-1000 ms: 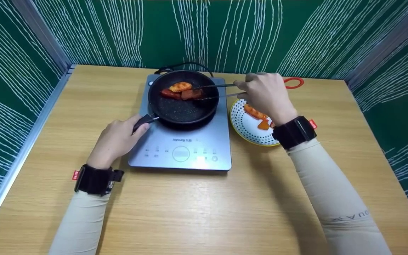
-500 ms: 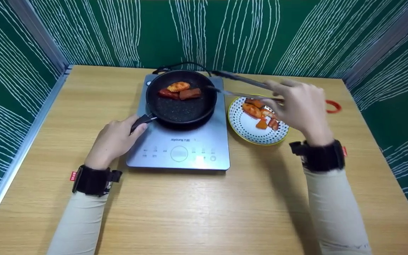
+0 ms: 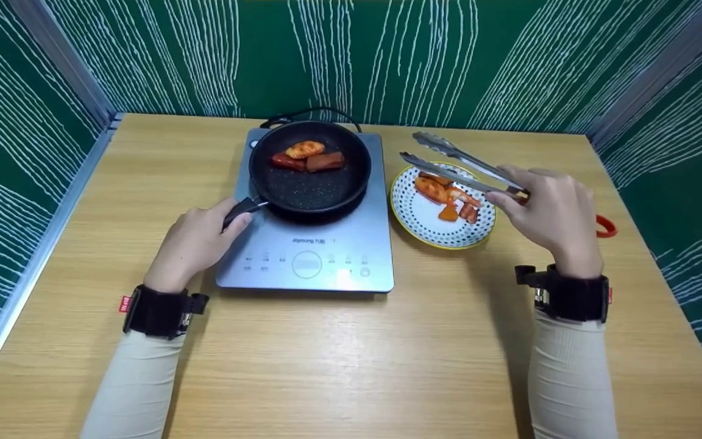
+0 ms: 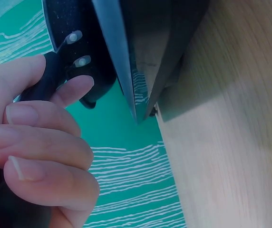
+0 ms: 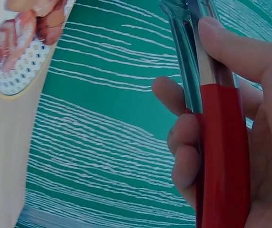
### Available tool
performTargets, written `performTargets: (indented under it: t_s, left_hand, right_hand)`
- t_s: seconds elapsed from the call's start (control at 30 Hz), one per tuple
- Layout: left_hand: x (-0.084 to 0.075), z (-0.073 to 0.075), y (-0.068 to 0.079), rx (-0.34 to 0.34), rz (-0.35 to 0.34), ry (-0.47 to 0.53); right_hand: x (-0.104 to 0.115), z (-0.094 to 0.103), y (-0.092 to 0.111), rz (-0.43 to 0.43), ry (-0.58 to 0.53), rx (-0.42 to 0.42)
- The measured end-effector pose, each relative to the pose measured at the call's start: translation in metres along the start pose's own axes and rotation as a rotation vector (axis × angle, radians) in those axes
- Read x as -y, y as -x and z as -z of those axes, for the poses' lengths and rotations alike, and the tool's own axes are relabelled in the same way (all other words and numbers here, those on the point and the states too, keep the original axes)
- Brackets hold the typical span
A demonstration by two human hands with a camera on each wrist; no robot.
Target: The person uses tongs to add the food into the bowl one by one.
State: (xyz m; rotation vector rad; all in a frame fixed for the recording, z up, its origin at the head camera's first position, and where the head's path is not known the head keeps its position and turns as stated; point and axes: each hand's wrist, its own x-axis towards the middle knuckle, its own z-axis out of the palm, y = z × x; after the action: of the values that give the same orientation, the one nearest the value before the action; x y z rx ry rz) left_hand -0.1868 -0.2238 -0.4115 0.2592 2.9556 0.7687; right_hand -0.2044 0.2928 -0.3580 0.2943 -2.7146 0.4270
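Observation:
My left hand [image 3: 195, 244] grips the black handle [image 3: 242, 210] of a frying pan [image 3: 308, 189], its fingers curled round it in the left wrist view. Three pieces of food lie in the pan: a scored orange piece [image 3: 305, 149], a dark red one [image 3: 287, 161] and a reddish-brown block [image 3: 325, 161]. On the right, my right hand [image 3: 552, 213] holds metal tongs [image 3: 473, 167] with red handles [image 5: 225, 152]. The tongs' tips are apart with nothing between them, over the far side of a dotted plate [image 3: 412, 213]. Several food pieces [image 3: 433, 189] lie on that plate.
The pan stands on a silver induction cooker [image 3: 305, 244] with its control panel toward me. A black cable [image 3: 320, 111] runs behind it. Wooden table [image 3: 351, 360] extends around, bounded by green walls with white streaks [image 3: 387, 61].
My right hand drew the tongs out of the pan and moved right and toward me, over the plate. The food pieces stayed in the pan. My left hand kept its grip on the handle.

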Motion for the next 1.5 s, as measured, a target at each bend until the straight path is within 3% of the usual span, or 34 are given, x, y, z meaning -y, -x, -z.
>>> performTargets:
  t_s: [0.47,0.67,1.0,1.5]
  left_hand:
    - [-0.004,0.003,-0.001,0.002,0.017,0.002]
    - [-0.002,0.002,0.000,-0.022,-0.011,-0.023]
    - [-0.001,0.001,-0.001,-0.029,0.002,-0.012]
    - [-0.001,-0.001,0.001,-0.016,0.001,-0.008]
  right_hand:
    - [-0.026,-0.001,0.009,-0.133,-0.024,0.139]
    - [-0.036,-0.003,0.010,-0.177,-0.010,0.207]
    - [-0.041,-0.016,0.006,-0.196,0.007,0.297]
    - [-0.040,-0.029,0.003,-0.188,0.036,0.354]
